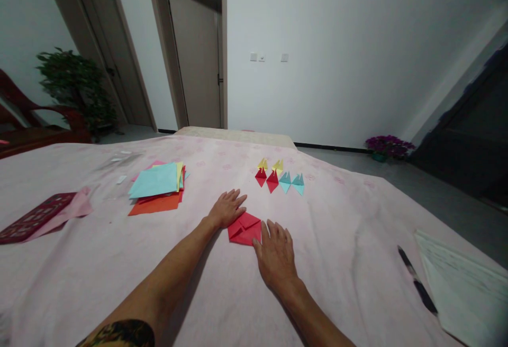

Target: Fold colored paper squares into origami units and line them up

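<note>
A partly folded red sheet of origami paper [246, 229] lies on the pink tablecloth in front of me, its flaps meeting near the middle. My left hand [227, 209] rests at its upper left edge, fingers stretched out and the thumb near the paper's top. At the right edge lies my right hand [277, 249], palm down with its fingers spread and the thumb by the lower right corner. Farther back are small folded paper shapes: two yellow [278, 166], two red [272, 181] and two light blue [298, 183].
A stack of coloured paper [154, 180] lies to the left, beside clear plastic packaging [115, 180]. Dark red patterned item [37, 215] sits at far left. On the right are a pen [416, 279] and a notebook [468, 283]. The pink tablecloth [337, 241] covers the table.
</note>
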Demonstrator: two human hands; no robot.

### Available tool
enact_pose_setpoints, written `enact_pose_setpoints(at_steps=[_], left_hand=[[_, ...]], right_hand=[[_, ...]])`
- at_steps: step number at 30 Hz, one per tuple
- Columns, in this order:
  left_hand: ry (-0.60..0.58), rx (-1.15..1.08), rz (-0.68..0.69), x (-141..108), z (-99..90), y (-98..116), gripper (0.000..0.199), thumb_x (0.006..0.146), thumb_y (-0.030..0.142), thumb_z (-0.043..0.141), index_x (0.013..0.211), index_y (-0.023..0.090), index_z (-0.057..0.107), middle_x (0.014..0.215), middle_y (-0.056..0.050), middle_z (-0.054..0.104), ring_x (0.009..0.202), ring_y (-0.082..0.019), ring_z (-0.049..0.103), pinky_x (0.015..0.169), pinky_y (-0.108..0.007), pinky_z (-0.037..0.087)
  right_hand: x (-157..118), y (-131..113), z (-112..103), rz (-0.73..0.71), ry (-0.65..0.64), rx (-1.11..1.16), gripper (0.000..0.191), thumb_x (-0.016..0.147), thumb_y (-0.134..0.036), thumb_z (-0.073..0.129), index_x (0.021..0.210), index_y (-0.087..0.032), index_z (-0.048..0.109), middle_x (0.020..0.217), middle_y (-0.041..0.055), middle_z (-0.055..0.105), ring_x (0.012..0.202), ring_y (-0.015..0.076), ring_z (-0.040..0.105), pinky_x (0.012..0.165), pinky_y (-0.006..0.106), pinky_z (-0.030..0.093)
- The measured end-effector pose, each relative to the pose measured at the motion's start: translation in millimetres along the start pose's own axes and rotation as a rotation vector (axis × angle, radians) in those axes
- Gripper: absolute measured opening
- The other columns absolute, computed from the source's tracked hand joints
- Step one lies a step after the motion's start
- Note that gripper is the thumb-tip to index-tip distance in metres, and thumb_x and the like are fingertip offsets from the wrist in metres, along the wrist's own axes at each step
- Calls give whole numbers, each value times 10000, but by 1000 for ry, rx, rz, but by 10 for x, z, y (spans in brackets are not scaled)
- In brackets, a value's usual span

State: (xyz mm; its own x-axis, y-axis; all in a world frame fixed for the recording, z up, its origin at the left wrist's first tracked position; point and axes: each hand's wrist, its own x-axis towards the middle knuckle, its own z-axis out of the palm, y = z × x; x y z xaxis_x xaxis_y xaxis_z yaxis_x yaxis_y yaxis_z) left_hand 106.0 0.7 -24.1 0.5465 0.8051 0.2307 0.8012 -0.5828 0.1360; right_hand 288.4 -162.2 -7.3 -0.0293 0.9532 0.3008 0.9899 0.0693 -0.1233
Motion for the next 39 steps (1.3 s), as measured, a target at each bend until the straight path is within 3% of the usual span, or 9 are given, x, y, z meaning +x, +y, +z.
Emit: enact_pose_setpoints(at_steps=[17,23,34,39], left_hand=[[15,2,2,-10,-41,45,500,995,461,359,1450,267,434,1552,-102,380,1435,-287,327,1151,-495,267],[35,-32,-6,-6,-36,48,502,989,440,378,1428,210,456,1532,-147,399,1426,-312,338,1148,-526,260],[53,-244,33,-12,30,-129,488,1022,396,303,1480,243,371,1511,-87,451,1417,-232,376,1163,-481,285],[13,-301,107,-71,-25,-233,464,1031,357,270,1456,252,423,1479,-72,496,1406,-206,396,1149,-417,334]], right_hand=[[-1,-27,-3,-4,37,-28,467,987,-383,409,1378,-159,533,1443,139,512,1343,315,404,1151,517,211],[17,-17,-15,-13,57,-23,431,988,-363,414,1366,-199,540,1411,120,537,1312,292,428,1144,490,232],[76,-39,-60,4,36,3,399,972,-344,462,1333,-215,569,1368,100,566,1254,247,469,1101,419,296],[86,-59,-95,14,25,20,393,963,-333,481,1325,-212,579,1355,93,575,1246,231,474,1087,396,311]])
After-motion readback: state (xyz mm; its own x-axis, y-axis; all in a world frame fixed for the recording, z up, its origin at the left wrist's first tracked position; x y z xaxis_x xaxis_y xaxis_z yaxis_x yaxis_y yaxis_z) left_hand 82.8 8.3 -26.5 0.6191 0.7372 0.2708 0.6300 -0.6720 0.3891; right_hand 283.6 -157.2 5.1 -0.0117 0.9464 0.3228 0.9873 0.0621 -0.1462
